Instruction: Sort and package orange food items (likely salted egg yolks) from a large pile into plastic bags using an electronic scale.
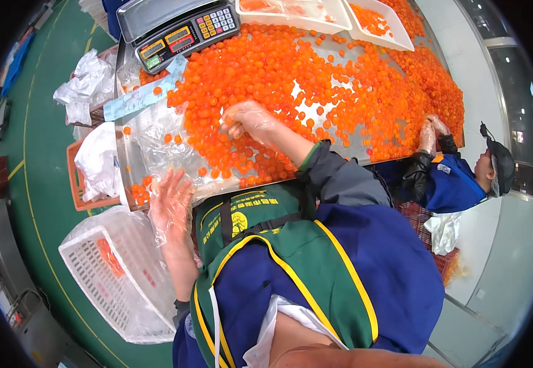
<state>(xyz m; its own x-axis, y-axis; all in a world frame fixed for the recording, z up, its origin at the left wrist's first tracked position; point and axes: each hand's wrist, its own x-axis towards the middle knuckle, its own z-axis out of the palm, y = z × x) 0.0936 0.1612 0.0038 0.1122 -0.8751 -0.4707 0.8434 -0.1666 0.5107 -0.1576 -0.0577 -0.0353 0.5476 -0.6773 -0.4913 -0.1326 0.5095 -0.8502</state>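
A thick spread of orange egg yolks, seemingly salted ones, (248,60) covers much of the metal table (154,110). My right hand (250,120), in a clear plastic glove, is over the yolks with its fingers curled; whether a yolk is inside them is hidden. At the table's near left edge my left hand (171,198), gloved the same way, has its fingers spread and holds nothing. Clear plastic film (158,135) lies on the metal between my hands, with a few loose yolks on it. Several yolks (141,191) sit in the near left corner.
A digital scale (181,39) stands at the far left, beside a blue written strip (142,97). White trays (294,16) with yolks stand at the back. A lined white basket (119,276) and an orange crate (94,202) are at left. A co-worker (455,175) handles yolks at right.
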